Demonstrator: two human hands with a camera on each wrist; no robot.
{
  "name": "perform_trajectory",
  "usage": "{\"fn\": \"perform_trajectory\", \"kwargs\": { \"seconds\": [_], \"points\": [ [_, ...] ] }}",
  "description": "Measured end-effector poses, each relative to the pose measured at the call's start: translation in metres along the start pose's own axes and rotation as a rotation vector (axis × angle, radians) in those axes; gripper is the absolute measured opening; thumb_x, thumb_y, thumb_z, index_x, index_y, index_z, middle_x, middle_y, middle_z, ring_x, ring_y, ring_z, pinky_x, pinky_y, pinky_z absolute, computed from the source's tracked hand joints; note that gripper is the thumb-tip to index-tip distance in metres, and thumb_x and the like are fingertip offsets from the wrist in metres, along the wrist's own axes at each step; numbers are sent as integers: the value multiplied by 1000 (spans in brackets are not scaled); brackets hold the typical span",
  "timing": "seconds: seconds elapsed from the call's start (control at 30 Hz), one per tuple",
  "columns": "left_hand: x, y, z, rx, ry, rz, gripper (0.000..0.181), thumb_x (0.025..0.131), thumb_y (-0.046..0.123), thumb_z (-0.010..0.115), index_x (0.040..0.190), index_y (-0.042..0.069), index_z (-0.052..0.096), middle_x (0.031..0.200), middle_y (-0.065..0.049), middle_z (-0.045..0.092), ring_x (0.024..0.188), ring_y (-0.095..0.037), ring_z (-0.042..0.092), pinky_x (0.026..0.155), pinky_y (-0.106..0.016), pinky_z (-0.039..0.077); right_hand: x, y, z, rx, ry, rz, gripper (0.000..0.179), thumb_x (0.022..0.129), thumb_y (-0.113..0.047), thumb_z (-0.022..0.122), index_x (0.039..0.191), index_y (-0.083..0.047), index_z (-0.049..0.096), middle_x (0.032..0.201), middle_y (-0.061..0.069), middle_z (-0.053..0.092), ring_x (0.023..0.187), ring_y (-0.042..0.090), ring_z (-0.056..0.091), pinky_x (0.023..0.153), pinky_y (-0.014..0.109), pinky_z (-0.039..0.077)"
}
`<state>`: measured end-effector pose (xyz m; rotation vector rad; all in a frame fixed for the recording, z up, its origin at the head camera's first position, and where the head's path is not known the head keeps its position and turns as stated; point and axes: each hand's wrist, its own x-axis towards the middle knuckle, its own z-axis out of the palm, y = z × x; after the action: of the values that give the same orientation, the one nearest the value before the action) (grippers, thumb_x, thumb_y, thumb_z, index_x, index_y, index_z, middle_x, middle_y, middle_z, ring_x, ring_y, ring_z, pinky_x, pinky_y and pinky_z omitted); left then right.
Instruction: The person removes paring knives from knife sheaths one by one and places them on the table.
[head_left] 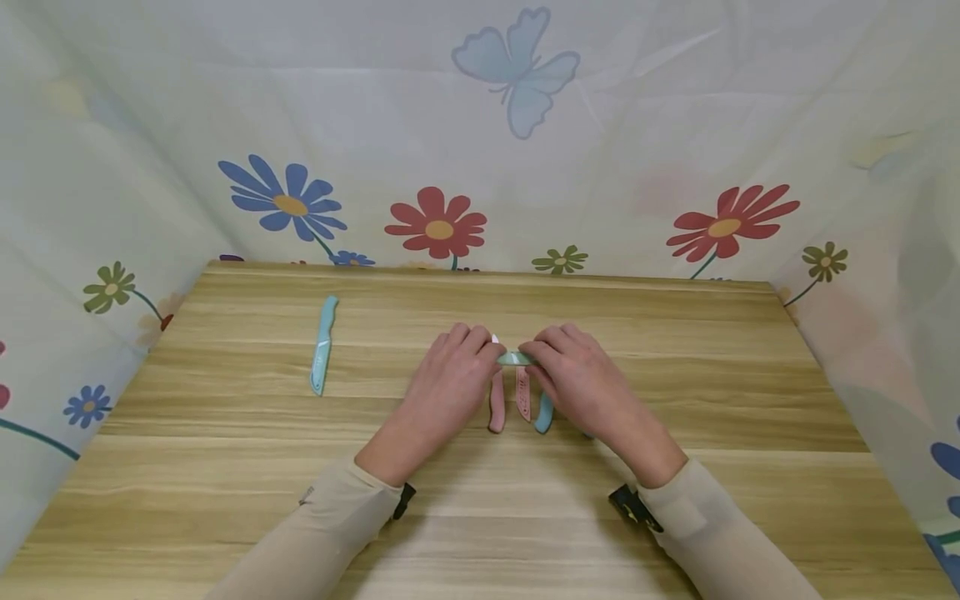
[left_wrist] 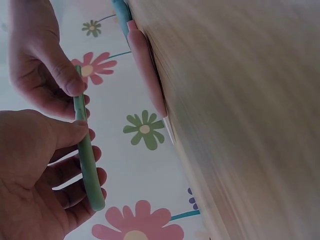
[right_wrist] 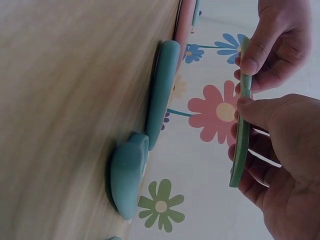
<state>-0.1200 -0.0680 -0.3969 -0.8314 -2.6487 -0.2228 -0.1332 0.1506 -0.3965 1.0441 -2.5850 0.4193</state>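
Note:
A light green knife with its sheath (head_left: 515,358) is held level between both hands above the table. My left hand (head_left: 453,371) pinches its left part, which looks like the rounded handle (left_wrist: 89,165) in the left wrist view. My right hand (head_left: 588,379) pinches the other part, which looks like the sheath (right_wrist: 241,145). The two parts meet between the thumbs. Below the hands lie a pink-handled knife (head_left: 497,404) with a white blade, a pink sheath (head_left: 522,396) and a blue handle (head_left: 544,414), partly hidden by the right hand.
A light blue sheathed knife (head_left: 324,346) lies apart on the left of the wooden table (head_left: 225,467). Beside the blue handle is a rounded teal piece (right_wrist: 127,175), its kind unclear. A flower-printed cloth (head_left: 360,100) encloses the table's back and sides.

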Motion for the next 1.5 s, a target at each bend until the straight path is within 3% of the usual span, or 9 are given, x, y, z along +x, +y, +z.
{"fn": "perform_trajectory", "kwargs": {
  "seconds": [1.07,1.5],
  "points": [
    [-2,2,-1,6,-1,-8,22,97,14,80,118,8,76,111,-5,67,98,-24,56,82,-37,51,-1,-2,0,6,27,2,24,96,-12,81,119,-4,76,111,7,69,99,25,61,86,40,53],
    [-1,-2,0,7,-26,-22,23,97,14,80,119,8,75,112,-5,66,99,-24,54,84,-38,50,-1,0,-1,13,-5,17,23,98,-12,79,120,-6,76,113,6,70,102,25,60,90,40,53]
  ]
}}
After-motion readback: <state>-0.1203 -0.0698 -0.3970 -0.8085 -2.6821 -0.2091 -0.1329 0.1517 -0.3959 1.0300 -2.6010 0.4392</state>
